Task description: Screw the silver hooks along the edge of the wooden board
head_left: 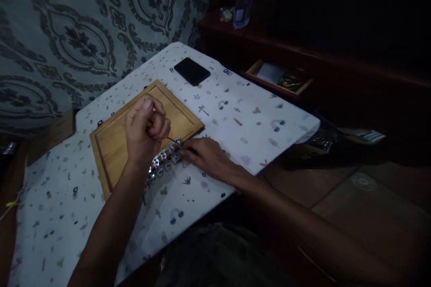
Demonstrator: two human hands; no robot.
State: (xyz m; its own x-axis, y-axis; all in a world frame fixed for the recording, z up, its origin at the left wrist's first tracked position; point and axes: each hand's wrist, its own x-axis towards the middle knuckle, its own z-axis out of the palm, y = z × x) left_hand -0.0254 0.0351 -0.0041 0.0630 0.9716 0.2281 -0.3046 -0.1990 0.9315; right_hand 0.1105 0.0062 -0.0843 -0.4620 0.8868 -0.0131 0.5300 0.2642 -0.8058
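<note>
My left hand [143, 128] is closed around a screwdriver [171, 140], its yellow handle mostly hidden by the fingers. The thin shaft points right, and its tip meets the end of a row of shiny metal brackets [162, 163]. These brackets line the near edge of a framed wooden panel [175, 108] lying flat on the table. At the right end of that row, my right hand [210, 157] pinches the last bracket between thumb and fingers. My left forearm covers part of the panel and of the row.
A white patterned cloth covers the table [242, 112]. Beyond the panel lies a black phone [191, 71]. Past the far right edge are a partly open drawer [278, 78] and a clear bottle [242, 6]. Cardboard [54, 136] leans at the left, near the patterned wall.
</note>
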